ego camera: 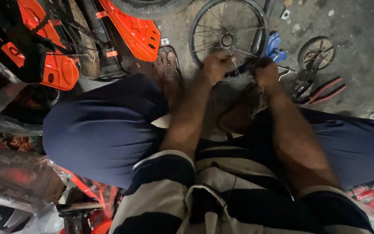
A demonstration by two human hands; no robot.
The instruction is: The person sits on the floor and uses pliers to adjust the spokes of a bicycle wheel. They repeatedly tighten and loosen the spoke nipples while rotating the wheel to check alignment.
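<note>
While the person sits low over a grey concrete floor (360, 26), the head view shows a small spoked bicycle wheel (228, 34) lying flat just ahead of the knees. Left hand (216, 66) is curled closed on the wheel's near rim. Right hand (266, 73) is clenched beside it over the tyre edge; what it grips is too blurred to tell. Red-handled pliers (327, 90) lie well to the right, near a small sprocket (317, 52). Orange plastic guards (137, 32) sit left of the wheel.
</note>
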